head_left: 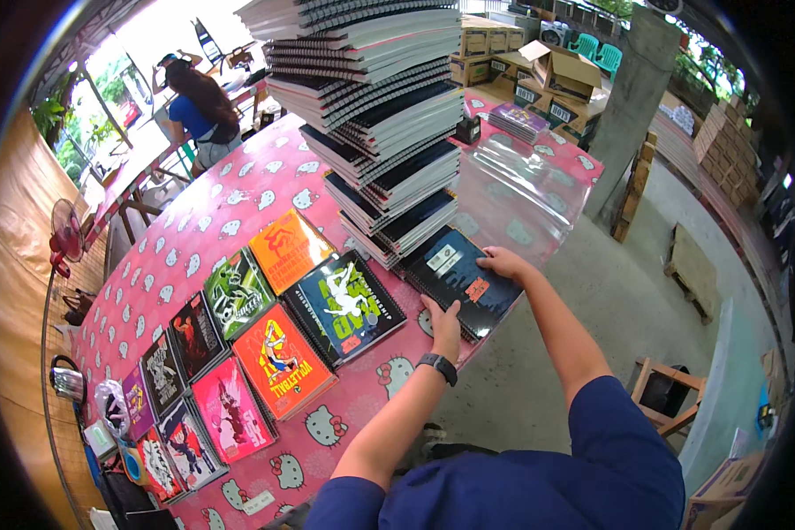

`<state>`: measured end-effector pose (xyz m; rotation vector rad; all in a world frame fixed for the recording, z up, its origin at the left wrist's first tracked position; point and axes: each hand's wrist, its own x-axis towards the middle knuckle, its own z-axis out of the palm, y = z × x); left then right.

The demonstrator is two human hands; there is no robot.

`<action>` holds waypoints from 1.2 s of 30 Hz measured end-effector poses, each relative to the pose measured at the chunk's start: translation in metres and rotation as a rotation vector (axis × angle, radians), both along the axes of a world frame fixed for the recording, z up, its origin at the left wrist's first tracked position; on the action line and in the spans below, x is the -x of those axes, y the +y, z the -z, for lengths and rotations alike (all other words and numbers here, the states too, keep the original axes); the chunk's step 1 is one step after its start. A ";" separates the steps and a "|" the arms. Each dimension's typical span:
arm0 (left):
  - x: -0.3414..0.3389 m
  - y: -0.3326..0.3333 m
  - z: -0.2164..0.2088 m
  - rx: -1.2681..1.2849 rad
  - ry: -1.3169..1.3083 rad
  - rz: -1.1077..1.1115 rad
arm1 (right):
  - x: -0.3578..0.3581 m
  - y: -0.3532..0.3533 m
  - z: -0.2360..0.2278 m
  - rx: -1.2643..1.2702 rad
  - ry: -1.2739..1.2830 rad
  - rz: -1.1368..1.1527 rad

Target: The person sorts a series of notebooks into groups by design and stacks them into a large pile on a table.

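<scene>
A dark spiral notebook with an orange patch on its cover lies at the table's right edge, at the foot of a tall stack of spiral notebooks. My left hand, with a black watch on the wrist, grips its near edge, thumb on the cover. My right hand holds its right edge, fingers on top and partly hidden. Just left of it is a dark notebook with a white figure. Beside that lie an orange volleyball notebook and an orange gymnastics notebook.
More notebooks, including a pink one and a green one, lie in rows on the pink patterned table. Clear plastic sheets lie beyond the stack. Cardboard boxes and a concrete pillar stand behind. A person sits far left.
</scene>
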<state>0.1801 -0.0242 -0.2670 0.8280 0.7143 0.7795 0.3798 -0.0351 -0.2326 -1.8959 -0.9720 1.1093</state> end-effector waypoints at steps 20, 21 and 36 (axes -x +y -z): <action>0.297 -0.020 -0.013 0.252 0.051 -0.061 | 0.259 0.043 -0.007 -0.433 -0.743 -0.519; 0.314 -0.022 -0.021 0.328 -0.038 -0.090 | 0.261 0.032 -0.030 -0.353 -0.377 -0.395; 0.408 -0.059 0.000 0.262 0.057 -0.276 | 0.370 0.288 0.014 0.065 -1.070 -0.133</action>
